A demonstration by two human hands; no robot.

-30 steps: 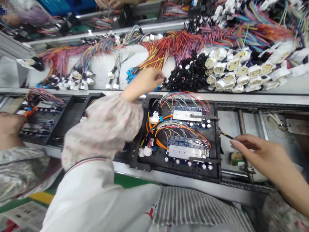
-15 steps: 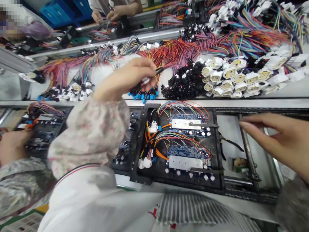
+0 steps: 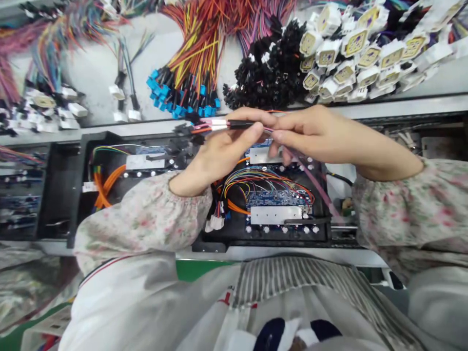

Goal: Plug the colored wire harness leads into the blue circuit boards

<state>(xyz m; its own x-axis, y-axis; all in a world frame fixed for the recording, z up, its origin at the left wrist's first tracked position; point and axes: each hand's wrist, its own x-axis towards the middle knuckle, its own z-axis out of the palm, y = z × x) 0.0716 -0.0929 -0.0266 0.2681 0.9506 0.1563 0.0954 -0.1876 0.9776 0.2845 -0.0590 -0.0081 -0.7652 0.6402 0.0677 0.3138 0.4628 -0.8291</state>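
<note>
My left hand (image 3: 224, 156) is closed around a thin wire harness (image 3: 241, 125), the thumb pressing on its black sleeve. White sleeves and small dark connectors stick out of the harness to the left. My right hand (image 3: 314, 134) pinches the same harness just beyond the sleeve, and blurred pink wires trail from it down to the right. Both hands are above a black tray (image 3: 234, 238) with two blue circuit boards (image 3: 281, 197) in it. The upper board is partly hidden by my fingers. The lower one has a silver metal plate and a bundle of coloured wires.
Along the back shelf lie blue-ended wires (image 3: 179, 92), a heap of black connectors (image 3: 263, 68) and several white connectors (image 3: 354, 44). Another black tray (image 3: 78, 195) stands to the left. A second person's sleeve (image 3: 25, 278) shows at the lower left.
My left hand has come back from the shelf with the harness, and my right hand has moved left to grip it too. My view has tilted down, and the other person's hand is out of sight.
</note>
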